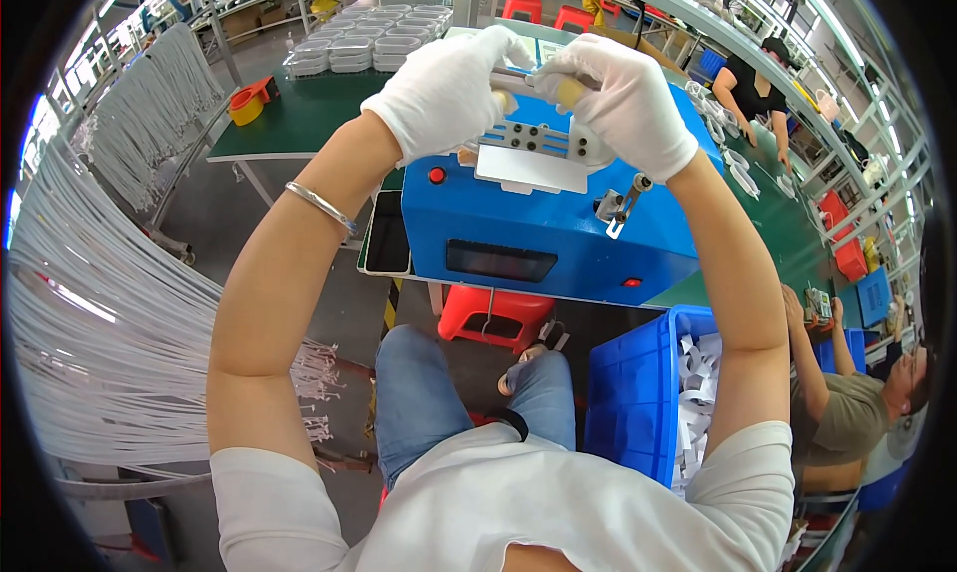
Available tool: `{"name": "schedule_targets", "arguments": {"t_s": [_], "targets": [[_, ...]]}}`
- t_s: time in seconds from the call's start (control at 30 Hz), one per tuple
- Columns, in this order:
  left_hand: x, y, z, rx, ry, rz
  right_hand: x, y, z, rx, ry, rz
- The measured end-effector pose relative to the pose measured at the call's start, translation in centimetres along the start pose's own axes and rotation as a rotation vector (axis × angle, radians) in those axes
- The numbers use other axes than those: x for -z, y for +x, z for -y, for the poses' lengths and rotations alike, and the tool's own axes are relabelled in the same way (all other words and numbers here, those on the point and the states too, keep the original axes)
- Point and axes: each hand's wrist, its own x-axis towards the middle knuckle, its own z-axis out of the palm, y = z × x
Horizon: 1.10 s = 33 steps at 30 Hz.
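Observation:
Both my hands wear white gloves and are raised over the far side of a blue bench machine (548, 228). My left hand (444, 89) and my right hand (628, 99) are closed in pinches, facing each other. A short, thin grey-white strip (512, 78) spans the gap between the fingertips; its kind cannot be made out. Just below the hands is a metal bracket with dark holes (533, 139). A white plate (530, 169) projects in front of the bracket. The machine's front has a dark display (500, 261) and a red button (437, 175).
A blue crate (628, 403) of white strip pieces stands by my right leg. White cables (120, 313) hang in bundles at left. Clear trays (374, 39) and an orange-and-yellow tape dispenser (249, 102) sit on the green table (269, 139). Two people work at right.

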Motion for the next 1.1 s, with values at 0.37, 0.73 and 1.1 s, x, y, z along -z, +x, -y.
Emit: {"name": "schedule_targets", "arguments": {"t_s": [0.37,0.73,1.1], "targets": [[0.4,-0.2,-0.4,0.038,-0.083,-0.012,-0.1,0.0,1.4,0.05,-0.315,0.036],[-0.8,-3.6,-0.3,-0.122,0.158,-0.727,-1.1,0.1,-0.7,-0.33,0.071,0.105],[-4.8,-7.9,-2.7,0.256,-0.342,-0.641,1.1,-0.2,-2.3,-0.167,0.177,0.265]]}}
